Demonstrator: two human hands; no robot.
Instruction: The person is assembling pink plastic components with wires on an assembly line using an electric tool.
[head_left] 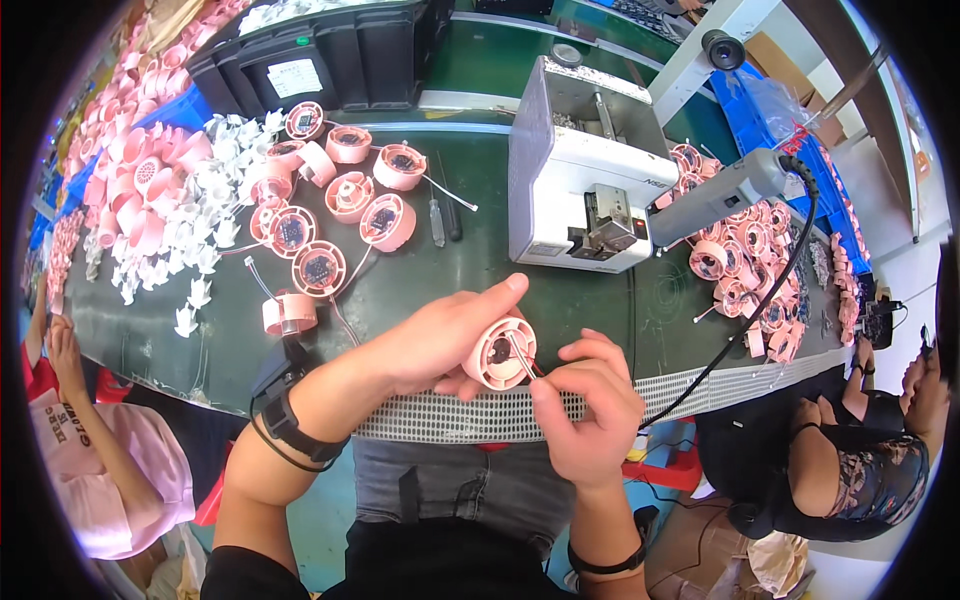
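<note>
My left hand [445, 335] is wrapped round a round pink plastic housing [484, 360] and holds it above the table's near edge, its open ring-shaped face turned up. A dark part shows in the middle of that face. Thin wires [519, 352] run out over the rim toward my right hand [595, 410]. The thumb and forefinger of that hand are pinched on the wires, close beside the housing.
Similar pink housings with circuit boards [320, 268] lie left of centre, near white fan-like pieces [215, 180]. Two screwdrivers [437, 220] lie behind my hands. A white machine [580, 165], a grey electric screwdriver [720, 195] and its black cable stand rightward. Co-workers sit on both sides.
</note>
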